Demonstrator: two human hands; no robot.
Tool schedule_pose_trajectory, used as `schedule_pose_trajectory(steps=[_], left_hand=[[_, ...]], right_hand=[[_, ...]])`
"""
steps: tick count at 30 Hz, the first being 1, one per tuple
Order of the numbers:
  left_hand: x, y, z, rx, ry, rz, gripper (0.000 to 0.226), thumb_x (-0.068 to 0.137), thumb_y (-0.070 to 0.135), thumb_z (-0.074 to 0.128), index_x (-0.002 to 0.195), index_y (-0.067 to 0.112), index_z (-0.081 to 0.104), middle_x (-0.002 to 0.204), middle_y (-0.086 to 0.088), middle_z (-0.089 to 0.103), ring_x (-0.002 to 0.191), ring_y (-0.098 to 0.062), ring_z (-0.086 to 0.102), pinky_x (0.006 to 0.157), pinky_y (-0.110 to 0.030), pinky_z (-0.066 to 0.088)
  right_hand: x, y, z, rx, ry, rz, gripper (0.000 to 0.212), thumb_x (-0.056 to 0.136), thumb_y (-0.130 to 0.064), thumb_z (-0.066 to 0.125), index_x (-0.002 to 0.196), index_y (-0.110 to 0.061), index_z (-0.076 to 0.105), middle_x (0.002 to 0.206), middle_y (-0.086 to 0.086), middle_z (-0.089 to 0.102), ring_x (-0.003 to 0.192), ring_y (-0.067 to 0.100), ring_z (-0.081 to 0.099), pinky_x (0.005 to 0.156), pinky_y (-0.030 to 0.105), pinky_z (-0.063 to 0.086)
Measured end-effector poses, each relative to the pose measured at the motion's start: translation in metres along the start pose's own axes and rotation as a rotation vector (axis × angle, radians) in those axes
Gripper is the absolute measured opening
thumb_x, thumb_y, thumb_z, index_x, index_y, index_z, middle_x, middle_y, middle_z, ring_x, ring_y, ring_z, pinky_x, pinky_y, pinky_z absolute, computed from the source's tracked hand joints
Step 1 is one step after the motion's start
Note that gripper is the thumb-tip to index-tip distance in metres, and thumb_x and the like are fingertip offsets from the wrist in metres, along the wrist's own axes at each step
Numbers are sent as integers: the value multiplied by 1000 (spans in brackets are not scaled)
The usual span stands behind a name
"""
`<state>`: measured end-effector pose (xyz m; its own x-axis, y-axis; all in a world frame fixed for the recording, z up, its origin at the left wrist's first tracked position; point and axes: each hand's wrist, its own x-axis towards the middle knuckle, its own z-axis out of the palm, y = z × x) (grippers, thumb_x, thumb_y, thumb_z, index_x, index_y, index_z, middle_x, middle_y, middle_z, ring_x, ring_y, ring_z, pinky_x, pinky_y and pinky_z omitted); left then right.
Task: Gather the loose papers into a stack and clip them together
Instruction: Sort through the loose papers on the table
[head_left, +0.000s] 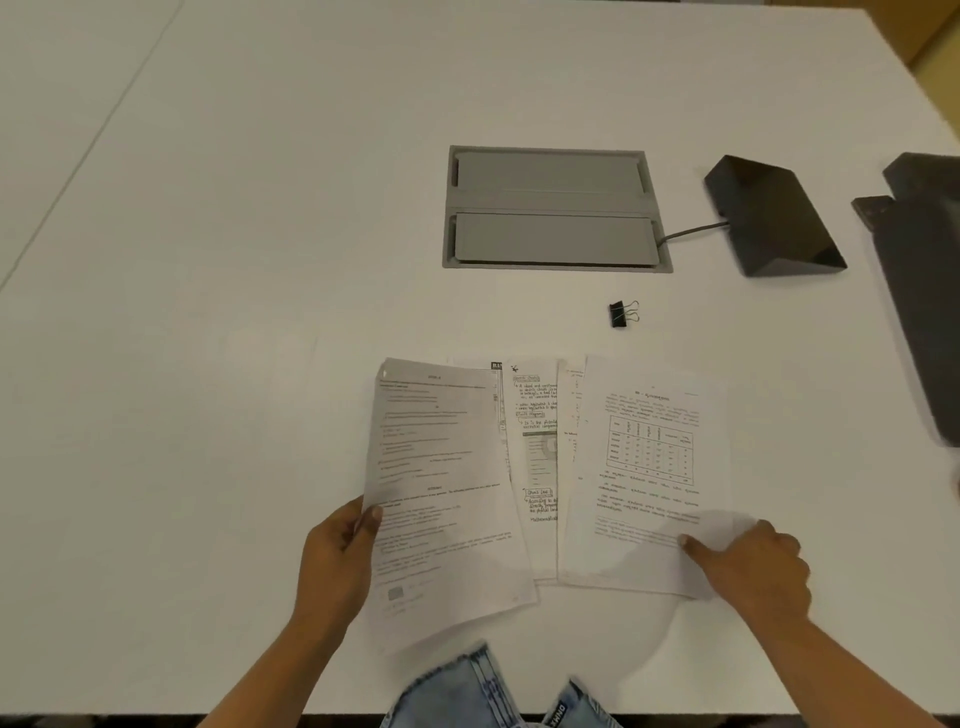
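Note:
Several printed papers lie fanned out on the white table (260, 260) near its front edge. My left hand (337, 551) grips the left edge of the leftmost sheet (441, 493), thumb on top, and the sheet is lifted and curved. My right hand (753, 566) presses its fingers on the lower right corner of the rightmost sheet (644, 467), which bears a table of figures. Between them, a handwritten sheet (537, 457) and others show partly. A black binder clip (621, 314) lies alone on the table beyond the papers.
A grey cable hatch (550, 208) is set into the table behind the clip. A black wedge-shaped box (774, 218) with a cable stands to its right, and a dark flat object (924, 291) lies at the right edge. Denim-clad legs show at the front edge.

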<state>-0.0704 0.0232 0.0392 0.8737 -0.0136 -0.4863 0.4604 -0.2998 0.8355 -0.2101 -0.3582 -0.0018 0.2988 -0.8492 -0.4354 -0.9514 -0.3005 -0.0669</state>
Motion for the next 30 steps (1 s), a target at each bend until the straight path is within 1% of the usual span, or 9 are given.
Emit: schedule_pose_trajectory(steps=[7,10,11,14,17,21,25,27,30], left_hand=[[-9,11,6,-76,15,-11,20,100,18,53,105,25,71,83,10,79,74,-14,76,54,-21,59],[-12,16,11,-91,7,-20,21,100,18,53,107,25,71,89,6,79,78,-16,76,57,-22,59],[-13,18,13,-95,4,-19,21,100,17,52,108,23,71,93,4,79,79,-17,76,58,-23,59],[-13,21,13,-104,6,-17,21,100,18,53,111,21,71,97,1,78,84,-20,75,61,-25,60],[-13,24,13,-106,12,-14,22,100,18,53,112,20,72,99,-1,78,87,-24,75,66,-30,60],[-12,27,13,-109,13,-21,23,100,18,52,114,18,71,100,0,77,87,-24,74,62,-28,60],[-11,29,14,-111,14,-29,24,100,19,52,116,18,70,102,-2,77,89,-26,74,63,-30,60],[-10,29,14,-111,15,-31,24,100,19,52,116,17,70,103,-3,76,89,-26,74,63,-30,60],[-10,30,13,-114,18,-35,24,100,20,52,117,16,70,105,-4,76,90,-27,73,66,-34,61]], right_hand=[[6,-6,-2,217,-121,-4,86,59,-41,88,120,-1,44,111,21,63,98,41,64,72,41,53],[13,-4,4,316,-143,103,110,30,-57,92,114,-1,48,103,21,64,93,40,65,74,46,58],[14,-5,3,304,-146,118,115,26,-61,90,115,-1,49,105,22,63,97,40,63,77,46,57],[2,-17,-4,136,-100,113,106,50,-62,85,125,1,45,121,22,54,114,39,52,85,45,48],[-12,-24,1,64,-90,73,109,50,-64,82,128,-1,40,125,21,48,117,40,49,88,50,47],[-13,-25,8,165,-145,105,112,45,-53,90,127,-3,34,125,22,50,113,41,54,88,51,50],[-5,-18,10,440,-143,155,110,36,-34,98,123,-6,38,118,20,54,107,38,56,82,46,54],[-5,-16,11,546,-156,167,98,39,-27,98,118,-3,47,113,16,61,100,36,60,78,42,55],[-8,-12,10,612,-148,143,46,61,-22,90,95,-7,63,96,12,68,83,32,63,70,36,53]])
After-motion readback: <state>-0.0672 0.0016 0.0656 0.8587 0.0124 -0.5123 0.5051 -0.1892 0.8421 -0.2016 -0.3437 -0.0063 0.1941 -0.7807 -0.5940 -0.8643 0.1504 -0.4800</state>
